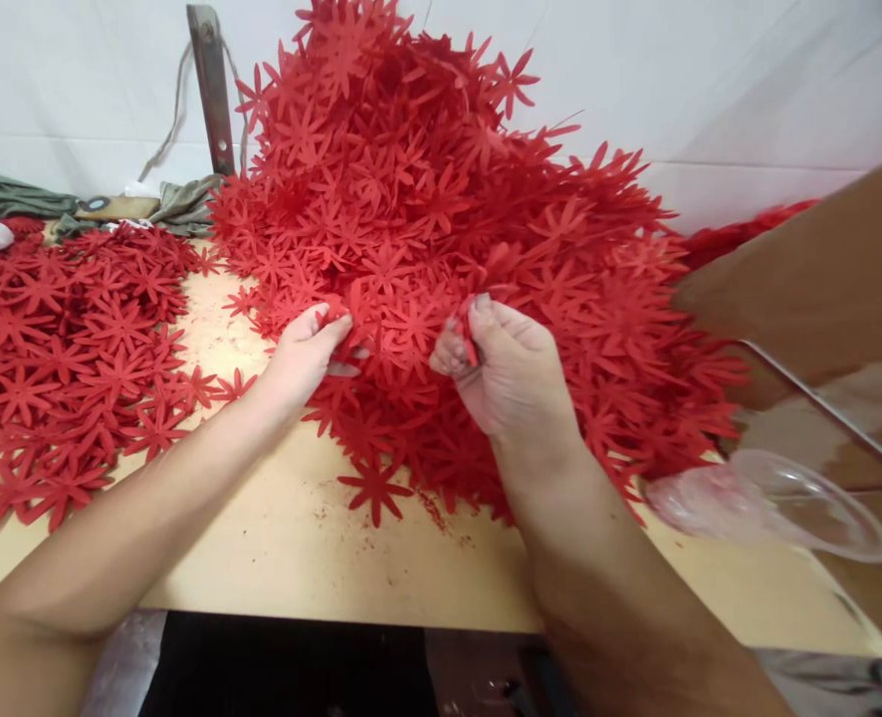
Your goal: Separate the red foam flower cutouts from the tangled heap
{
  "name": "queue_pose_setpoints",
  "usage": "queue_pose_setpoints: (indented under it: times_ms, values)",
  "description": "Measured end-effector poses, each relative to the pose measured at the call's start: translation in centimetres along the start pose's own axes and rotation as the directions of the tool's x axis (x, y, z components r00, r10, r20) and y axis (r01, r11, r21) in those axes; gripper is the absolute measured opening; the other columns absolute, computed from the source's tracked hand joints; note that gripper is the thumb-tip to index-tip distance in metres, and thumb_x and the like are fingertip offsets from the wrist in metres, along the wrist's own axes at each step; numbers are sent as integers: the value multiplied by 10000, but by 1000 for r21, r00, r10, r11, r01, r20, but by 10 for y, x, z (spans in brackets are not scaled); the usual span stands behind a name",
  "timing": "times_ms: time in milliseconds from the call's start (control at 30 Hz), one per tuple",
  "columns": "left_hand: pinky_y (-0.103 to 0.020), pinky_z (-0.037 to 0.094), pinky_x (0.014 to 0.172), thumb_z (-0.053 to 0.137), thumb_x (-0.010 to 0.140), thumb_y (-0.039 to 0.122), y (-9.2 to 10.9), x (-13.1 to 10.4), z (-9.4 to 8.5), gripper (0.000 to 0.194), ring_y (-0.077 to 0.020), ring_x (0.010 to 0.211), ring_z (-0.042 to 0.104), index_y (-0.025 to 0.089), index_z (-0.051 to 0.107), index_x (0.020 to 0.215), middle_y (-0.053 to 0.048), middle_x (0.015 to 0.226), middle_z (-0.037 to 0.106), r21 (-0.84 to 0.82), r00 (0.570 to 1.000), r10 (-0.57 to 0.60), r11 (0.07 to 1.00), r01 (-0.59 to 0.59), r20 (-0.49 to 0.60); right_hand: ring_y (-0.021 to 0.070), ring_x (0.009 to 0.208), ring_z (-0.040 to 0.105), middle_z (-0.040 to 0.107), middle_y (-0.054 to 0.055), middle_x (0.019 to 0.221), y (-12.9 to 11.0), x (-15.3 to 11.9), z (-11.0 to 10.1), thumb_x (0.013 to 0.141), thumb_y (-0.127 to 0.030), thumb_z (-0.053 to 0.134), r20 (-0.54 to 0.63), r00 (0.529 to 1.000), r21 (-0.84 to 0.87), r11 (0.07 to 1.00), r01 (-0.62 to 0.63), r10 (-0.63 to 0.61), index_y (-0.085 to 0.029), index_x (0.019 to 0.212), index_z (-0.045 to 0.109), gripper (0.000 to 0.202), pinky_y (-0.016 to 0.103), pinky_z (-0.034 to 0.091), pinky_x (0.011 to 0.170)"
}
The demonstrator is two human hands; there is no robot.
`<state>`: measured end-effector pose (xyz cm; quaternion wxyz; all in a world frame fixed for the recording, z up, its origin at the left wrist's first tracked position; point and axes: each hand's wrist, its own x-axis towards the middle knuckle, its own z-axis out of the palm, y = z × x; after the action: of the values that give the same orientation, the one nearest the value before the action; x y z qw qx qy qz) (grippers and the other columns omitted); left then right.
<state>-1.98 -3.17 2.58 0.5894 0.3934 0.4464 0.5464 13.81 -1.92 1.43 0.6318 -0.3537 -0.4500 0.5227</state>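
Note:
A tall heap of red fabric flower cut-outs point(426, 179), each with several narrow petals, rises in front of me against the wall. At its near side my left hand point(314, 344) pinches a red flower cut-out point(334, 311) between thumb and fingers. My right hand point(512, 358) is closed on another red cut-out point(471, 324), which is crumpled and pokes out past the thumb and between the fingers. Both hands are raised before the heap, a short way apart. One loose red flower point(375, 488) lies flat on the table below them.
A lower spread of red flowers point(75, 349) covers the table's left side. Right stand a cardboard box point(821, 299) and a clear plastic container point(776, 508). A metal bracket point(211, 90) and grey-green cloth point(187, 199) are at the back left. The pale wooden table point(299, 558) ends just before me.

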Motion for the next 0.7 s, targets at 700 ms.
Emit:
queue_pose_setpoints:
  times_ms: [700]
  values:
    - [-174, 393, 550, 562, 760, 71, 0, 5, 0, 142, -34, 489, 447, 148, 505, 656, 71, 571, 521, 291, 966, 258, 924, -248, 5, 80, 475, 437, 509, -41, 520, 12, -3, -1, 673, -421, 739, -28, 987, -310, 940, 139, -155, -226, 581, 598, 258, 253, 396, 470]
